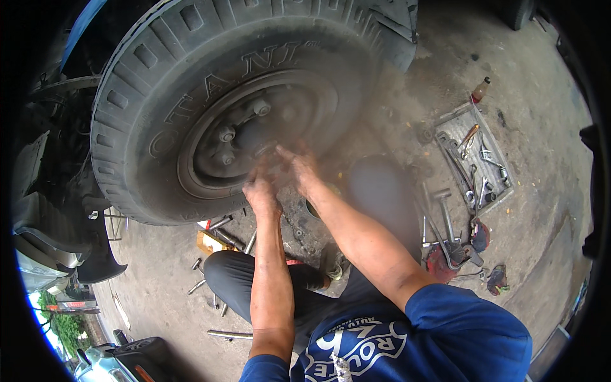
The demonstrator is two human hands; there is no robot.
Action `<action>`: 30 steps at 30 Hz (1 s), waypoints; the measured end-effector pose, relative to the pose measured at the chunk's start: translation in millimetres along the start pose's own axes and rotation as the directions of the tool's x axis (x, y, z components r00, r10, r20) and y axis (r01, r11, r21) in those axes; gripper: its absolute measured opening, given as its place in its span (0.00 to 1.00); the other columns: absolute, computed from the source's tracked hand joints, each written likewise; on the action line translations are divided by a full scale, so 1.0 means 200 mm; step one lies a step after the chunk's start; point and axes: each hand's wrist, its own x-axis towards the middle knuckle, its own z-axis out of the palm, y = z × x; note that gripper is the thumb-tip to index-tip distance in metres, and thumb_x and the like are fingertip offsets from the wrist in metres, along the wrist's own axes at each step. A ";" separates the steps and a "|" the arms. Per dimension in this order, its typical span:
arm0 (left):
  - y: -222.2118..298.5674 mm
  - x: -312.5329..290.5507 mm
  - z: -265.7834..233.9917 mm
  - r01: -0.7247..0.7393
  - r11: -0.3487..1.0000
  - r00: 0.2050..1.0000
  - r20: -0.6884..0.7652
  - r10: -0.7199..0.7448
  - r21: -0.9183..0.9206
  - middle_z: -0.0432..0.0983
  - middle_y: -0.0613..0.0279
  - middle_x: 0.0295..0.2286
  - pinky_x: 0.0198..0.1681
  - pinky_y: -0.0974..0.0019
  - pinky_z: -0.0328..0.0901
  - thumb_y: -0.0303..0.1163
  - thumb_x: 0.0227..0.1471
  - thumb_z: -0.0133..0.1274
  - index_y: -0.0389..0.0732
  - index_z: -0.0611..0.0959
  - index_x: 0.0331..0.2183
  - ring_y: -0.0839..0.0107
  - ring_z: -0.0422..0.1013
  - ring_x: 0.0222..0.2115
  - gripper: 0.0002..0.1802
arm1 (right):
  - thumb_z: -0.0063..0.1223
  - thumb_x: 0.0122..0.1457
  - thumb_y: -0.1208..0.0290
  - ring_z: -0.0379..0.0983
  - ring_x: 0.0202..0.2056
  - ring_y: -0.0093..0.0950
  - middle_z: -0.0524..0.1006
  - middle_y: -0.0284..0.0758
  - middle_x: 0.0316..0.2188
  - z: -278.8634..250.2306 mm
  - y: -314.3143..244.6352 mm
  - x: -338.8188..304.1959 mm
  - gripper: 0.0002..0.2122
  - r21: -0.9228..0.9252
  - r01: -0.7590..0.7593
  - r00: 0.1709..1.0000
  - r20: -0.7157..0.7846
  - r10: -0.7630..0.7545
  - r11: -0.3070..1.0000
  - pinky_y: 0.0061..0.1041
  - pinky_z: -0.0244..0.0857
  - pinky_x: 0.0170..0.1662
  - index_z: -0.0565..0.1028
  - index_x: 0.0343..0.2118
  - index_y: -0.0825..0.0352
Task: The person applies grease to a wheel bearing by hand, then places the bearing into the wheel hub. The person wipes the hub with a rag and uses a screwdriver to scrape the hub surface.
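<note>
A large black truck tyre (137,137) on a recessed steel rim (191,159) stands before me. Lug nuts (227,134) show around its dark hub. Both my hands reach into the lower right of the rim, where a hazy patch blurs the view. My left hand (261,191) has its fingers curled in at the rim. Close beside it, my right hand (301,169) bends its fingers toward the same spot, one fingertip stretched toward the hub. Whatever small part lies between the fingers is too blurred to make out.
On the right, a metal tray (455,118) holds wrenches and sockets, with a bottle (480,90) behind it. A hammer (445,213) and red-and-dark gloves (439,264) lie nearer. Bars, sockets and a yellow box (213,242) are by my left knee. A vehicle (121,360) stands lower left.
</note>
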 end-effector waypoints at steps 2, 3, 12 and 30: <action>-0.03 0.03 -0.02 -0.236 0.905 0.947 -0.128 0.296 0.353 0.83 0.58 0.32 0.29 0.67 0.64 0.38 0.51 0.68 0.36 0.88 0.39 0.70 0.73 0.26 0.17 | 0.68 0.58 0.72 0.76 0.30 0.22 0.81 0.36 0.32 0.02 0.02 0.00 0.39 0.081 0.002 1.000 -0.004 -0.001 0.997 0.21 0.66 0.29 0.54 0.68 0.67; -0.04 0.06 -0.02 -0.339 0.788 0.875 -0.136 0.465 0.514 0.83 0.55 0.31 0.31 0.64 0.66 0.38 0.50 0.69 0.36 0.89 0.37 0.67 0.74 0.27 0.16 | 0.68 0.58 0.72 0.76 0.30 0.22 0.81 0.36 0.32 0.02 0.02 0.00 0.40 0.114 -0.001 1.000 -0.016 0.003 0.993 0.21 0.66 0.29 0.55 0.68 0.67; -0.08 0.17 -0.07 -0.575 0.451 0.628 0.014 0.778 0.683 0.80 0.51 0.29 0.39 0.58 0.69 0.34 0.43 0.74 0.34 0.88 0.30 0.56 0.77 0.32 0.15 | 0.68 0.58 0.72 0.76 0.30 0.21 0.81 0.34 0.32 0.02 0.05 0.04 0.40 -0.037 0.133 0.991 -0.017 -0.134 0.990 0.20 0.65 0.29 0.55 0.69 0.67; -0.12 0.16 -0.01 -0.410 0.691 0.771 -0.177 0.611 0.595 0.83 0.52 0.31 0.40 0.56 0.71 0.38 0.44 0.73 0.33 0.86 0.31 0.54 0.79 0.33 0.19 | 0.56 0.59 0.76 0.72 0.32 0.24 0.75 0.33 0.32 0.43 -0.56 -0.26 0.29 -0.283 0.942 -0.043 0.424 -0.905 -0.178 0.27 0.67 0.38 0.64 0.65 0.71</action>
